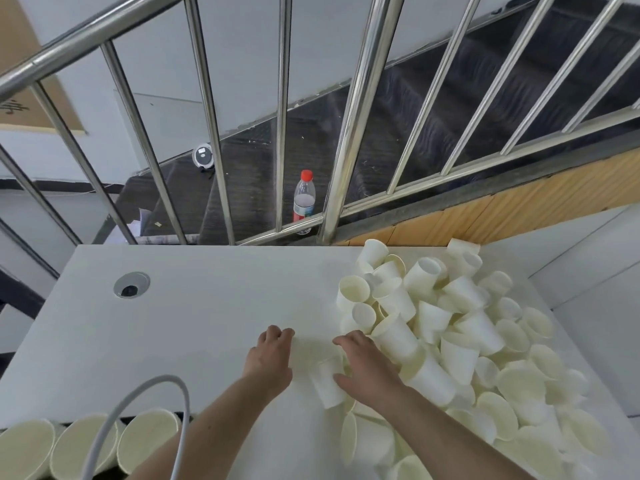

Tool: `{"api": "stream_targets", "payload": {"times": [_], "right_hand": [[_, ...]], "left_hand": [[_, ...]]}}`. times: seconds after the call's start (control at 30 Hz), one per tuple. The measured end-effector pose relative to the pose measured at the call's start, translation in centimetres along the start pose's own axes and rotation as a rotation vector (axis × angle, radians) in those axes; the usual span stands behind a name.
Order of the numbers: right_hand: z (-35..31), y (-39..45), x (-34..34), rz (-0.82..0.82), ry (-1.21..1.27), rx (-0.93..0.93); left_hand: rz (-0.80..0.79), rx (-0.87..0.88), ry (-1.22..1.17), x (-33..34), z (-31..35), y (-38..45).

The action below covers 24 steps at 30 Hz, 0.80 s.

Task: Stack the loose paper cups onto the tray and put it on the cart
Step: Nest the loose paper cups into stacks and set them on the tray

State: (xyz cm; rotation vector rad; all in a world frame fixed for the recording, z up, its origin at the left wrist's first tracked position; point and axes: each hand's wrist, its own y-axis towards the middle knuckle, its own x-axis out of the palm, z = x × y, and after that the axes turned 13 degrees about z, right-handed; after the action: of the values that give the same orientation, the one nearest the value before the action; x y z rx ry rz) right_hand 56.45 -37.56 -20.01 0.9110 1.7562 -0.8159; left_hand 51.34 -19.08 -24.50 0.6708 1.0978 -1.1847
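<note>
At the bottom left edge, three open cream rims of upright paper cup stacks (pixel 83 445) are being shown just below the near edge of the white flat-topped bench (pixel 194 306), with a grey curved cable (pixel 145 403) arcing in front of them; whether a tray is carrying them cannot be told. No cart is being shown anywhere.

Moving right, the left hand (pixel 270 358) is being rested palm-down on the bare bench top, fingers loosely curled, nothing being held. It is lying just beside a single white paper cup on its side (pixel 327 382), apparently not touching it.

That cup is being gripped by the right hand (pixel 367 368), thumb against its wall near the bottom and fingers curved over the top. The cup is judged to be very light and thin-walled, easily crushed by a hard squeeze and likely to skid on the smooth bench; it is best being taken around the body near the stiffer rolled rim, with gentle pressure.

Further right, the large heap of loose white paper cups (pixel 485 341) is being seen spread from the far edge of the bench to the near right corner, lying every way up, touching the right hand's outer side and well apart from the left hand. Many are being seen mouth-open, so nesting is judged easy once aligned.
</note>
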Motion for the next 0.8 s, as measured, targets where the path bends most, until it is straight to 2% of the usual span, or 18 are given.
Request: {"api": "stream_targets", "payload": {"times": [0.43, 0.8], "right_hand": [[-1.0, 1.4, 2.0, -0.086, -0.073, -0.123], [-1.7, 1.8, 1.6, 0.032, 0.038, -0.188]], "left_hand": [[0.087, -0.110, -0.109, -2.1, -2.5, -1.9], [0.028, -0.074, -0.003, -2.3, -1.7, -2.2]]}}
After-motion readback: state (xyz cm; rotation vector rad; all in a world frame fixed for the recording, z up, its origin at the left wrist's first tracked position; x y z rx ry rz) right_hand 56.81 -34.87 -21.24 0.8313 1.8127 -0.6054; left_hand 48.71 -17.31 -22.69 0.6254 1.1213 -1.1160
